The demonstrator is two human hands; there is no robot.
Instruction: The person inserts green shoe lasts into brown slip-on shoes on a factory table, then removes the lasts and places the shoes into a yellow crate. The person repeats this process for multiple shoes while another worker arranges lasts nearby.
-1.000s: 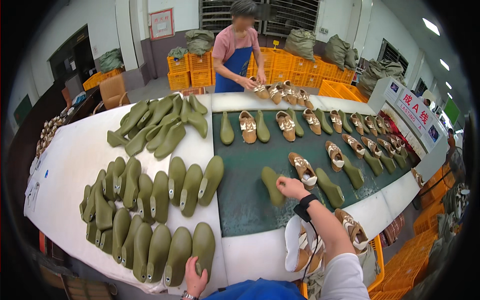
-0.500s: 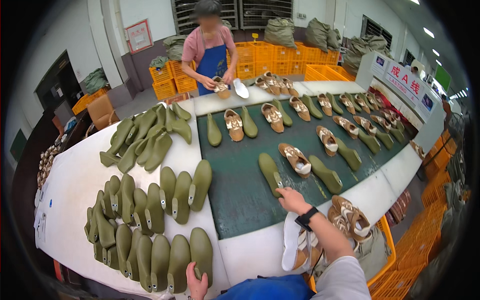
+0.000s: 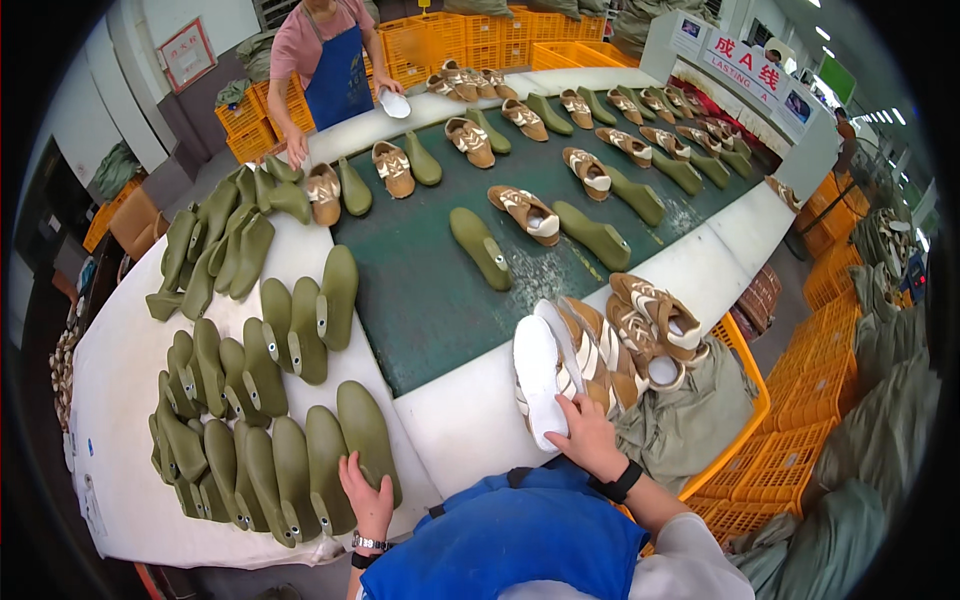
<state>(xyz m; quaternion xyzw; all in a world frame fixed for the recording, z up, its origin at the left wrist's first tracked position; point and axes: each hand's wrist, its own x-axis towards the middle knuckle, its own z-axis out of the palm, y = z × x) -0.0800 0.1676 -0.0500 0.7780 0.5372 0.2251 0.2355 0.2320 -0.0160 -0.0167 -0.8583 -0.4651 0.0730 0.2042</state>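
Note:
My right hand [image 3: 590, 440] grips the near end of a white insole [image 3: 536, 365], its fingers and thumb on the edge. The insole lies against a stack of brown and white sneakers [image 3: 592, 345] at the table's near edge. My left hand [image 3: 368, 500], fingers apart, rests against an olive-green shoe last [image 3: 366, 430] at the right end of the near row of lasts. On the dark green conveyor belt [image 3: 430, 330], a single last [image 3: 480, 248] lies beside a brown sneaker [image 3: 525, 213], with another last [image 3: 592, 235] on the sneaker's other side.
More lasts [image 3: 235, 240] lie heaped on the white tabletop [image 3: 120, 400] at left. Across the belt, a person in a blue apron [image 3: 335, 70] reaches toward a sneaker [image 3: 323, 195]. Yellow crates [image 3: 775, 460] and a grey-green sack [image 3: 690, 410] stand at my right.
My right hand has left the last on the belt and come back to the white insole. My left hand stays by the end last. The other person has placed a sneaker at the belt's left end.

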